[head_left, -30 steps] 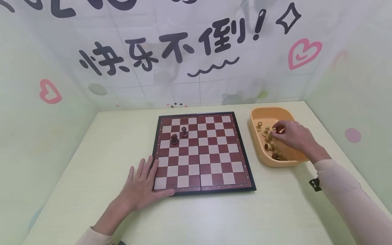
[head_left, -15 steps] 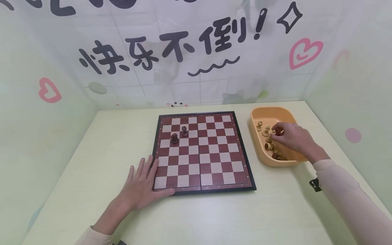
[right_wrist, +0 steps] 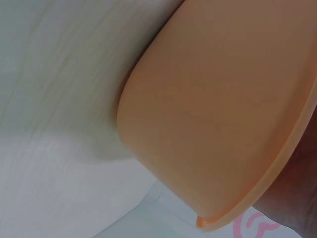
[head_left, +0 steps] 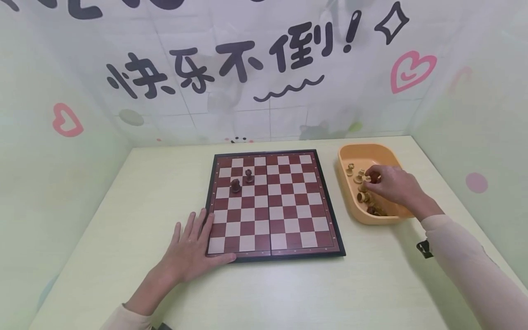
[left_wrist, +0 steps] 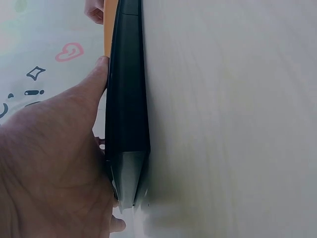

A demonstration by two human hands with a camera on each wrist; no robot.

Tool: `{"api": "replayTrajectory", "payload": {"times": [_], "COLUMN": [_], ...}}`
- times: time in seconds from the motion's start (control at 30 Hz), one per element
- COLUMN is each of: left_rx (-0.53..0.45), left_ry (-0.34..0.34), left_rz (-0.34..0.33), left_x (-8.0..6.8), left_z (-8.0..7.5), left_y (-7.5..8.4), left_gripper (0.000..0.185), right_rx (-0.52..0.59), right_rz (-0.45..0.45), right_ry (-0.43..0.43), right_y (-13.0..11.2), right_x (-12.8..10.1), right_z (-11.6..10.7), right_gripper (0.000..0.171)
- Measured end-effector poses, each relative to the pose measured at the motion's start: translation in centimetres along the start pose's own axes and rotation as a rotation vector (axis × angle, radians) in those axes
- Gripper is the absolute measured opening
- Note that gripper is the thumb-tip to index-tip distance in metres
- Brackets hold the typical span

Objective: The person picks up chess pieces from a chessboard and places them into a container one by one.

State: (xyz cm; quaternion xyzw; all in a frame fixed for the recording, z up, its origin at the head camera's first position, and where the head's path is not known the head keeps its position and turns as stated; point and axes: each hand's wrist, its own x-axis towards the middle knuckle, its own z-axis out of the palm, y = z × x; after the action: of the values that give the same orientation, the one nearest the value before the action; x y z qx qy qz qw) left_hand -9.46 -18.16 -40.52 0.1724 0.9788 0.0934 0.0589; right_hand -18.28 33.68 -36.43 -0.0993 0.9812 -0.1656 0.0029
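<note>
A red-and-white chessboard (head_left: 284, 213) with a black edge lies flat in the head view. My left hand (head_left: 189, 254) rests at its near left corner, fingers spread over the left edge and thumb along the front edge. In the left wrist view the thumb (left_wrist: 91, 84) lies against the board's black side (left_wrist: 126, 89). Two dark chess pieces (head_left: 235, 185) stand on the board's far left part. Over an orange bin (head_left: 385, 221) on the right, my right hand (head_left: 393, 183) pinches a light chess piece (head_left: 367, 179) between thumb and fingertips; the hand partly hides it.
Several more chess pieces (head_left: 363, 197), mostly light, stand or lie along the bin's left side. The pale table (head_left: 264, 293) is bounded by a printed white wall (head_left: 231, 114) behind and pale walls at both sides. The bin's outer wall (right_wrist: 213, 109) fills much of the right wrist view.
My right hand has shifted very slightly down inside the bin, staying by the same light chess piece. The left hand and the pieces on the board have not moved.
</note>
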Motion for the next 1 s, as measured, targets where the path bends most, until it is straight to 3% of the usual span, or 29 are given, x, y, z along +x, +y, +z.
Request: {"api": "replayTrajectory", "payload": {"times": [0.63, 1.0], "left_rx": [-0.021, -0.017], "left_ry": [0.017, -0.010], "left_rz": [-0.008, -0.014], "left_x": [-0.4, -0.3], "left_z": [0.3, -0.1], "left_y": [0.0, 0.1], "left_gripper": [0.122, 0.123], "right_rx": [0.018, 0.051], "right_rz": [-0.012, 0.002], "right_ry": [0.001, 0.032], "right_y": [-0.3, -1.6], "right_x": [0.2, 0.8], "right_z": [0.3, -2.0], "right_gripper": [0.033, 0.031]}}
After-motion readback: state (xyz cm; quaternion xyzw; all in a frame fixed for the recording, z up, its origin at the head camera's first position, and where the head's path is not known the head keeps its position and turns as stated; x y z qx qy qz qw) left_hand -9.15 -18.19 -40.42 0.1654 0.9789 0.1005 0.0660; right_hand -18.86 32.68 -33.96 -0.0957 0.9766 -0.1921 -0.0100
